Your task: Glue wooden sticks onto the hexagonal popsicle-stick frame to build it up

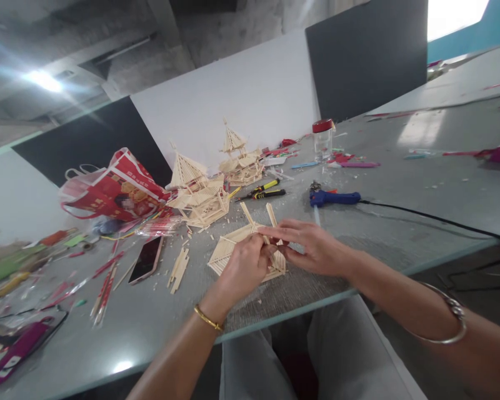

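My left hand (244, 266) and my right hand (306, 247) meet over a small roof-like model of thin wooden sticks (229, 247) that lies on the grey table (358, 166). My left fingers pinch a stick at the model's right part. My right hand's fingers lie flat against the same spot. Two sticks (258, 214) jut up from the model just beyond my hands. A gold bangle sits on my left wrist, a silver one on my right.
Two finished stick pagoda models (200, 191) (239, 158) stand behind. A blue glue gun (333, 198) with black cable, pliers (264, 191), a red-lidded jar (323, 139), a phone (146, 259), a red bag (112, 189) and loose sticks (178, 269) lie around.
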### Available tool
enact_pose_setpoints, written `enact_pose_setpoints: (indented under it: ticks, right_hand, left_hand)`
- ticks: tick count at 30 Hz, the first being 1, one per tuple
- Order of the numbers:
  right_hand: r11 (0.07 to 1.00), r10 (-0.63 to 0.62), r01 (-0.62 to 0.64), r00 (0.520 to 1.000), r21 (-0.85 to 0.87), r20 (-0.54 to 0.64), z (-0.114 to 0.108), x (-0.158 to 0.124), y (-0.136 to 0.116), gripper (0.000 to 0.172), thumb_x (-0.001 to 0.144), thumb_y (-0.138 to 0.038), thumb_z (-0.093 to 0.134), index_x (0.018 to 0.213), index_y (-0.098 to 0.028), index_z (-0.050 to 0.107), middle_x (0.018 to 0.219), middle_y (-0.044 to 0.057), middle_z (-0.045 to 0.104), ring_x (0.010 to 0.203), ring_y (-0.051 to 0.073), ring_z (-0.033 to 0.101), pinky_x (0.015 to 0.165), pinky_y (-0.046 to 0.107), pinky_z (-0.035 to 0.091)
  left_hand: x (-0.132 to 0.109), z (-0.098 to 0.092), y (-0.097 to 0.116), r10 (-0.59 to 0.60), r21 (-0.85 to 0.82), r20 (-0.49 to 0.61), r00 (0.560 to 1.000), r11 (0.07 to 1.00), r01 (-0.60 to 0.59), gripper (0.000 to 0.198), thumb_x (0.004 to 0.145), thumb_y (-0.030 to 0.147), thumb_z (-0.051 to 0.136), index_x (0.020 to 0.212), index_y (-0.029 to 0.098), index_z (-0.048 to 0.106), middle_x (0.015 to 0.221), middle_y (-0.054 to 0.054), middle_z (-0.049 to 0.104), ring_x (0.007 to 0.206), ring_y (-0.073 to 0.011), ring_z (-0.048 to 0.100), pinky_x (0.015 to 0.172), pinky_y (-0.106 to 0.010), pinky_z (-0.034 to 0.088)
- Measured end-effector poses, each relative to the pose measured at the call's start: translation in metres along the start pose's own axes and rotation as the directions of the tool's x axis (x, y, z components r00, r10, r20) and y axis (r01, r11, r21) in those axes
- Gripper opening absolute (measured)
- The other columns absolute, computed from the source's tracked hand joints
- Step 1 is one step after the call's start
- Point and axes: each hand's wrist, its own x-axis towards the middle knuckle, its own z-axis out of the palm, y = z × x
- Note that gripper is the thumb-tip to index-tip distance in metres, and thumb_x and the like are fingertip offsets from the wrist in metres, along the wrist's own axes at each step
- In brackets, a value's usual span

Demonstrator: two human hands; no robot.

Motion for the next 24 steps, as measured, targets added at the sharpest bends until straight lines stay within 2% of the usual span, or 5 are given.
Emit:
enact_pose_setpoints:
  ticks: [9, 18, 24]
  right_hand:
    - [0.996, -0.083, 0.085, 0.994, 0.020, -0.077, 0.0027, -0.0013, 0.0036, 0.057, 0.077, -0.006, 0.042, 0.130, -0.028, 0.042, 0.085, 0.001, 0.058, 0.075, 0.013, 0.053, 0.067, 0.026, 0.044]
    - [0.995, -0.098, 0.098, 0.992, -0.009, -0.083, 0.0039, -0.0012, 0.0044, 0.057, 0.077, -0.006, 0.043, 0.130, -0.025, 0.043, 0.082, 0.002, 0.058, 0.073, 0.013, 0.052, 0.064, 0.026, 0.043]
    - [0.995, -0.098, 0.097, 0.992, -0.008, -0.082, 0.0043, -0.0013, 0.0046, 0.057, 0.076, -0.005, 0.043, 0.130, -0.024, 0.043, 0.083, 0.003, 0.058, 0.074, 0.014, 0.052, 0.065, 0.027, 0.043]
  left_hand:
    - [-0.0008, 0.0009, -0.0015, -0.002, 0.025, 0.005, 1.000, 1.000, 0.001, 0.013, 0.085, 0.015, 0.040, 0.075, 0.016, 0.049, 0.061, 0.000, 0.057, 0.060, -0.0139, 0.056, 0.062, -0.027, 0.041]
    - [-0.0002, 0.0010, -0.0006, 0.011, 0.037, 0.013, 1.000, 0.999, -0.012, 0.013, 0.084, 0.013, 0.039, 0.076, 0.016, 0.048, 0.061, -0.001, 0.057, 0.060, -0.0154, 0.056, 0.062, -0.027, 0.040]
    - [0.0000, 0.0017, -0.0017, 0.022, 0.058, 0.015, 1.000, 0.998, -0.023, 0.018, 0.085, 0.013, 0.039, 0.068, 0.018, 0.042, 0.060, -0.001, 0.056, 0.060, -0.0150, 0.055, 0.064, -0.028, 0.039]
